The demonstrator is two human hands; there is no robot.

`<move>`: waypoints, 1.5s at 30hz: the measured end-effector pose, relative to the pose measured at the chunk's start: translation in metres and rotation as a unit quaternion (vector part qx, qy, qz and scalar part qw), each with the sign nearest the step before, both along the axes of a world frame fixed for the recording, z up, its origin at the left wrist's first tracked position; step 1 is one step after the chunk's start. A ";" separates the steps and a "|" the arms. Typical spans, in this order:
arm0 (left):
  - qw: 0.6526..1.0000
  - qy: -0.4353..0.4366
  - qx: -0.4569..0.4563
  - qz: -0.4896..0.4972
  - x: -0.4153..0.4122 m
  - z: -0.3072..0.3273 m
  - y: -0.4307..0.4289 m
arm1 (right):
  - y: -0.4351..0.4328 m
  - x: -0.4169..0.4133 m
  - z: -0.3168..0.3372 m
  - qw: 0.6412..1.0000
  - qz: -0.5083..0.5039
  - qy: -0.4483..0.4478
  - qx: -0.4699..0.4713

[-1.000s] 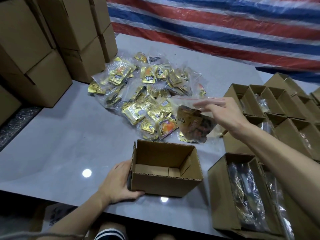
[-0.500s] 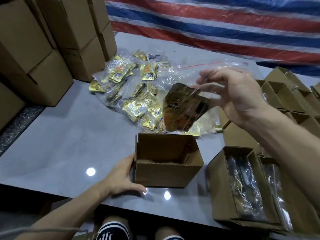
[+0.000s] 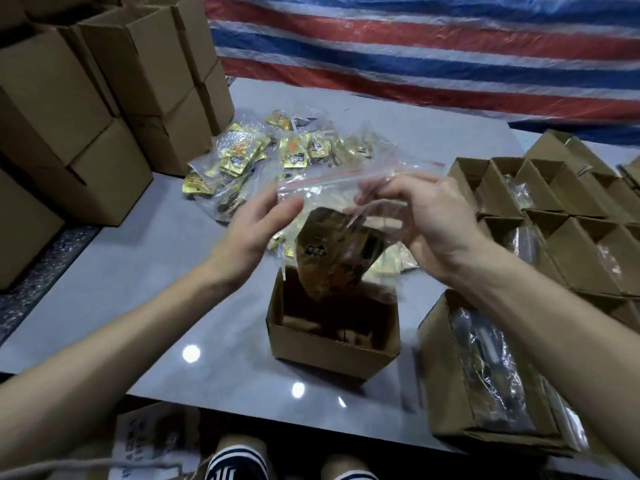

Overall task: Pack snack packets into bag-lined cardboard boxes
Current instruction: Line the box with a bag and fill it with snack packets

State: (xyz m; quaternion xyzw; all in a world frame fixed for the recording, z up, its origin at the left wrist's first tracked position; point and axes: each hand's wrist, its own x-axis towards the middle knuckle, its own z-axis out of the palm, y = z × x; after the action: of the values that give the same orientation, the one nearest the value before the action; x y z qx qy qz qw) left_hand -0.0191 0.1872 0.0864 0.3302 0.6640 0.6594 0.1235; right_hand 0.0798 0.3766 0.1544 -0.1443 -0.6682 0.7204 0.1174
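The clear zip bag (image 3: 332, 202), with its red seal strip along the top, hangs in the air directly above the open cardboard box (image 3: 332, 327), which stands on the grey table (image 3: 138, 271); a gold-brown snack packet (image 3: 337, 252) sits inside the bag, its lower end dipping to the box mouth. The right hand (image 3: 433, 216) pinches the film just under the seal, fingers closed on it; the left hand (image 3: 258, 230) is at the bag's left edge, fingers loosely curled and touching the film, though motion blur prevents saying whether it truly grips.

Handling, in my judgement: the bag is thin, limp and slick, and will fold or slide if taken mid-panel; the stiffer zip strip is the sound place to hold, one hand at each end, so the mouth stays square to the box. The packet looks light and flat, somewhat stiff; it should drop in without force. The box is light enough to shift when nudged; nothing steadies it now.

More packets (image 3: 263, 157) lie heaped beyond; bag-lined boxes (image 3: 512, 368) stand at right.
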 end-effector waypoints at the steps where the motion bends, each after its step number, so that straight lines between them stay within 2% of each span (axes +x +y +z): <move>1: 1.000 -0.001 -0.010 -0.002 0.003 0.001 0.004 | 0.000 0.001 -0.005 1.000 0.000 -0.004 -0.002; 7: 0.999 -0.039 -0.015 0.033 0.012 0.002 0.008 | 0.003 0.010 -0.028 0.998 -0.003 -0.024 -0.055; 12: 1.000 0.007 -0.026 0.009 0.012 0.012 0.004 | 0.011 0.018 -0.034 0.998 -0.003 -0.043 -0.049; 16: 0.998 0.029 -0.061 0.007 0.013 0.006 0.001 | 0.013 0.028 -0.045 0.996 0.001 -0.085 0.015; 18: 0.996 0.027 -0.082 0.001 0.014 0.000 -0.001 | 0.015 0.035 -0.053 0.990 -0.001 -0.109 0.086; 21: 0.992 0.016 -0.125 -0.017 0.013 -0.009 -0.004 | 0.023 0.043 -0.064 0.974 -0.004 -0.107 0.200; 27: 0.976 0.054 -0.201 -0.060 0.017 -0.024 -0.006 | 0.040 0.053 -0.074 0.926 0.035 -0.129 0.353; 30: 0.964 0.095 -0.240 -0.058 0.013 -0.028 -0.002 | 0.041 0.053 -0.075 0.905 0.039 -0.137 0.402; 33: 0.957 0.098 -0.271 -0.041 0.010 -0.031 0.002 | 0.040 0.049 -0.079 0.881 0.037 -0.156 0.445; 40: 0.939 0.154 -0.306 0.028 0.005 -0.038 0.008 | 0.033 0.043 -0.087 0.856 0.003 -0.142 0.497; 43: 0.920 0.166 -0.354 -0.030 0.005 -0.038 0.006 | 0.030 0.043 -0.092 0.836 0.015 -0.120 0.536; 45: 0.894 0.189 -0.403 -0.054 0.006 -0.037 0.005 | 0.027 0.045 -0.095 0.824 0.052 -0.091 0.557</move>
State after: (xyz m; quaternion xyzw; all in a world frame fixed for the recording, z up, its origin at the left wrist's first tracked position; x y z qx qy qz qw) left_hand -0.0129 0.1918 0.0490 0.4057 0.8647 0.2531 0.1539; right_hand 0.1246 0.4039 0.0590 -0.0847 -0.9699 0.2145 0.0787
